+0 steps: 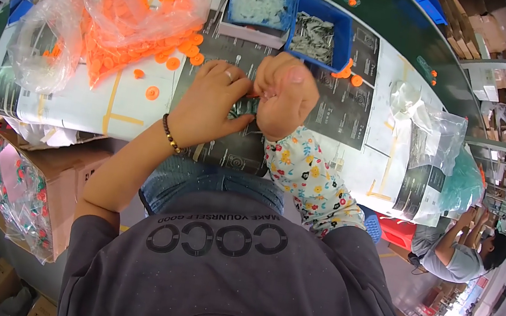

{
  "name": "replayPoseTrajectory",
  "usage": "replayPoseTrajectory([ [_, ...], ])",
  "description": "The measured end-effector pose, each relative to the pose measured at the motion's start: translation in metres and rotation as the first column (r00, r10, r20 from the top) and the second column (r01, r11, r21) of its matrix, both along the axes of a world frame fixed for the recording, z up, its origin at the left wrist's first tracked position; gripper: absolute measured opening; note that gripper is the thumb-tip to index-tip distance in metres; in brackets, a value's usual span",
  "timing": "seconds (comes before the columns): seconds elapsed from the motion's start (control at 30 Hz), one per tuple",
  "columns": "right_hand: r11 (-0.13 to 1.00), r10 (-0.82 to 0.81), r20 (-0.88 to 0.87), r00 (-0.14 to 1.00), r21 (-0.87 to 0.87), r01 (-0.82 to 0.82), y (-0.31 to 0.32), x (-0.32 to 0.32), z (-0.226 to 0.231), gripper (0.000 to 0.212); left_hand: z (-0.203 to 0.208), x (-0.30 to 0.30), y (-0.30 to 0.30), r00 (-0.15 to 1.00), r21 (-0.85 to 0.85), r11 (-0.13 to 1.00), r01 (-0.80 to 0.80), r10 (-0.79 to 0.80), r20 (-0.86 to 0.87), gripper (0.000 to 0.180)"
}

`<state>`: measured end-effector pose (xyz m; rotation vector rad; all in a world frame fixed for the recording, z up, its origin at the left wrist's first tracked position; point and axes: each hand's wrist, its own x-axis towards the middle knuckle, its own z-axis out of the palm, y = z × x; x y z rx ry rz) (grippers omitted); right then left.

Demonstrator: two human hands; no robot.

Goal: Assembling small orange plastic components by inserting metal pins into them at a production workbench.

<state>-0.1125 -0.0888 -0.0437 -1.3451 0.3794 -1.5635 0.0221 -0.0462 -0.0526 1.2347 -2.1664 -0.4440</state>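
Over the near middle of the table my two hands meet. My left hand [210,104], with a ring and a beaded bracelet, curls its thumb and fingers round a clear, greenish plastic piece [243,109], mostly hidden. Close against it, my right hand [288,101] is closed in a fist-like pinch, its floral sleeve at the wrist. A bit of orange-red [252,96] shows between the hands; what the right fingers grip is too small and covered to name. To the left, a clear bag [148,2] spills orange round caps [173,63] onto the table.
Beyond my hands stand a blue bin [260,6] of whitish clear pieces and another blue bin [321,31] of silvery strips. Clear plastic bags [432,137] lie at the right. A carton [29,189] with bagged parts sits below left. Another person [460,250] is at the far right.
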Motion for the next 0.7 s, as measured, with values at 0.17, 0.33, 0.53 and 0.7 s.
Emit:
replayPoseTrajectory([
  [0.17, 0.974, -0.058, 0.123, 0.991, 0.225, 0.029, -0.008, -0.027, 0.021, 0.041, 0.006, 0.004, 0.002, 0.997, -0.021, 0.998, 0.063, -0.062, 0.049, 0.047],
  [0.33, 0.961, -0.265, 0.037, 0.963, 0.087, 0.261, -0.020, -0.103, 0.025, 0.042, 0.055, 0.029, -0.045, 0.997, -0.214, 0.975, -0.052, 0.037, -0.073, 0.056],
  [0.53, 0.851, -0.389, -0.446, 0.806, -0.508, 0.130, -0.017, -0.105, -0.002, 0.026, 0.053, 0.077, -0.273, 0.919, -0.153, 0.967, -0.205, 0.244, 0.309, 0.058],
  [0.7, 0.796, -0.464, -0.554, 0.691, -0.603, 0.051, -0.016, -0.116, 0.004, 0.023, 0.016, 0.004, -0.366, 0.695, -0.146, 0.946, -0.288, 0.311, 0.648, 0.062],
])
